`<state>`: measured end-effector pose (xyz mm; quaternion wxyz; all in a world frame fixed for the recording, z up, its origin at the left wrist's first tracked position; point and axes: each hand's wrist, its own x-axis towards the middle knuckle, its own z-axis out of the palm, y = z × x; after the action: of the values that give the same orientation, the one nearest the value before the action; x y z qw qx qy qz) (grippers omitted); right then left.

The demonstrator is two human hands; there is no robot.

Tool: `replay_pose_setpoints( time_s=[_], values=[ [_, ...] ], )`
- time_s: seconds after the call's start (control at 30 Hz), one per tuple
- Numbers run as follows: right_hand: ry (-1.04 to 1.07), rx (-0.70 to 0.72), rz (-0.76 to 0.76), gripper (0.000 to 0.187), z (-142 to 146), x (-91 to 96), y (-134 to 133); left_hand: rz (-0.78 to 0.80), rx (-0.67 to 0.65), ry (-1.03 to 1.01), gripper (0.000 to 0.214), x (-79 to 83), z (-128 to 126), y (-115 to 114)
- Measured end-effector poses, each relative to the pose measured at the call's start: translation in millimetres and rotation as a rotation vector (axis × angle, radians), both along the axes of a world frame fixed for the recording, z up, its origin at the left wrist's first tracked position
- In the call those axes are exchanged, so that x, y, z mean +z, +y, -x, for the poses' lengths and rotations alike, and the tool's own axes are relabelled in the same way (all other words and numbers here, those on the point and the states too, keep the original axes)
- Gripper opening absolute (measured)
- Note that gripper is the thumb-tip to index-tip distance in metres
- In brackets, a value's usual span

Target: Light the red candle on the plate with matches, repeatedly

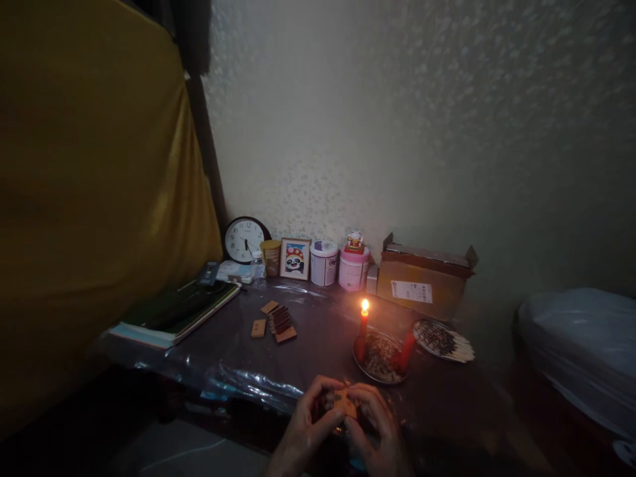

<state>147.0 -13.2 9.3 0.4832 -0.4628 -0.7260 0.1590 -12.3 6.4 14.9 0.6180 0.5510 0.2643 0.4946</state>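
Dimly, the head view showed the left hand [309,424] and right hand [381,424], fingers closed on a small, tan, rectangular box [346,404] near the dark, plastic-covered surface [318,331]; they partly covered it, its markings too blurred to read.

The bare left hand [307,424] and bare right hand [380,424] face each other closely, fingers bent inward, thumbs angled toward each other.
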Motion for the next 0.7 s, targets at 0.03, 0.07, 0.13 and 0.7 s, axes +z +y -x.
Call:
replay_pose_setpoints(
  time_s=[0.03, 0.07, 0.13, 0.7],
  values=[
    [-0.007, -0.001, -0.001, 0.019, 0.3, 0.7, 0.0, 0.004, 0.005, 0.001, 0.03, 0.3, -0.1, -0.1],
    [-0.014, 0.0, 0.0, 0.019, 0.7, 1.5, -0.1, 0.002, 0.014, 0.005, 0.03, 0.4, -0.1, -0.2],
    [-0.02, 0.007, 0.005, 0.019, 1.4, 2.7, -0.5, -0.017, 0.039, 0.022, 0.029, 0.7, 0.0, -0.3],
    [-0.001, 0.011, 0.018, 0.018, 2.6, 7.2, -4.9, -0.048, 0.043, 0.062, 0.026, 7.3, 1.3, -3.2]
  ],
)
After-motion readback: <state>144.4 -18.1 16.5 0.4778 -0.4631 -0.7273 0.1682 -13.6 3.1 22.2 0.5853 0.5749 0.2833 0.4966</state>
